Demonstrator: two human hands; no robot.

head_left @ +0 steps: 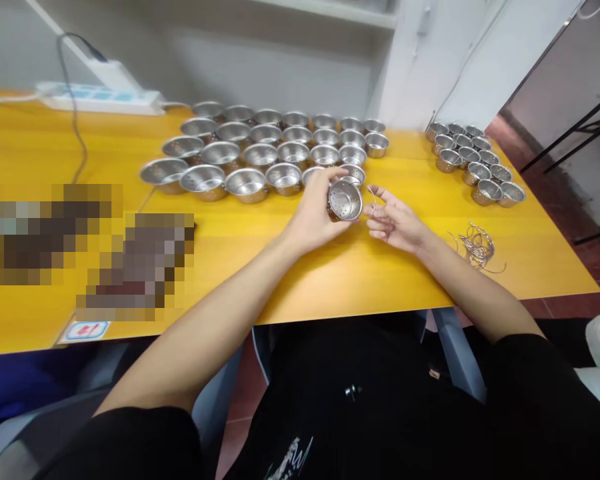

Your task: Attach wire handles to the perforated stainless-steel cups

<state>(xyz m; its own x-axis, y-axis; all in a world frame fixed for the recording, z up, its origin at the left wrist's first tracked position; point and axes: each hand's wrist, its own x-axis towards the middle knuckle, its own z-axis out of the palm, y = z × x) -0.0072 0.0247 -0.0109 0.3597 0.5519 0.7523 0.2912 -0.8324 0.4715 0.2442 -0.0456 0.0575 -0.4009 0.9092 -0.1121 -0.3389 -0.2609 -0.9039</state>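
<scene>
My left hand [313, 210] is wrapped round a perforated metal cup [345, 201], its mouth tilted toward me so that the holes inside show. Close to the cup's right rim, my right hand [395, 219] pinches a thin curved wire handle [372, 197]. Whether the wire touches the cup I cannot tell. Behind my hands stand rows of similar metal cups [247, 184], mouths up. A tangled pile of wire handles [477, 247] lies on the table beyond my right forearm.
More metal cups [489, 191] stand grouped at the right of the yellow table [540, 267]. A white power strip [103, 99] with a dark cable lies at the back left. Blurred-out objects [145, 260] rest at the left. A wall and shelf close off the back.
</scene>
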